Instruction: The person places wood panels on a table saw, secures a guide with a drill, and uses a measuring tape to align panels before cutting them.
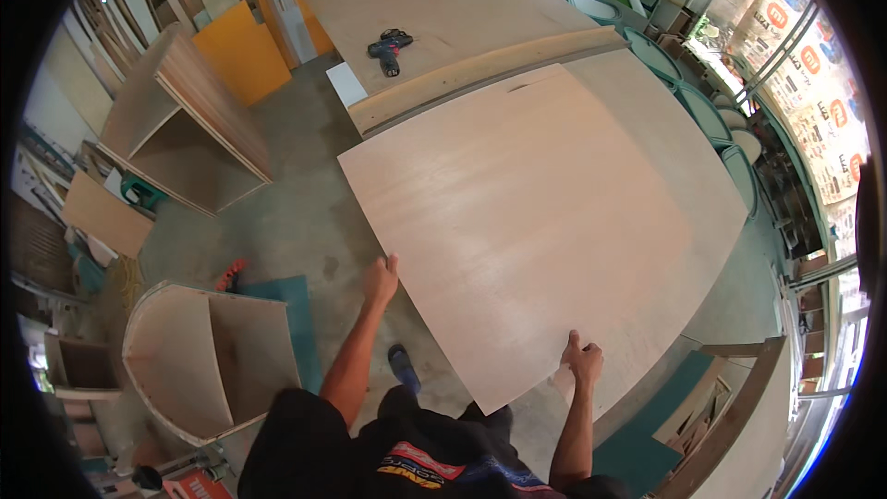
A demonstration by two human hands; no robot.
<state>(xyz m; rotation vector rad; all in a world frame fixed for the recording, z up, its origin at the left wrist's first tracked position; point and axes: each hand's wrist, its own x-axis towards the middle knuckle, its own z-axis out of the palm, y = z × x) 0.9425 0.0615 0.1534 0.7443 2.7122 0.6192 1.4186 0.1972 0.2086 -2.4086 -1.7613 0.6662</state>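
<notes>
A large pale plywood sheet (527,222) lies flat on a wider board in front of me. My left hand (380,279) grips its left edge, fingers curled over the rim. My right hand (582,360) holds its near edge close to the bottom corner. The sheet overhangs the concrete floor toward me. A dark blue cordless drill (390,49) lies on the far wooden table (462,0), well out of reach of both hands.
An open plywood cabinet (185,129) lies on the floor at left. A curved-front cabinet (208,360) stands near my left side. Orange and white panels (242,54) lean at the back. Stacked teal chairs (702,111) line the right. A white offcut (346,83) lies on the floor.
</notes>
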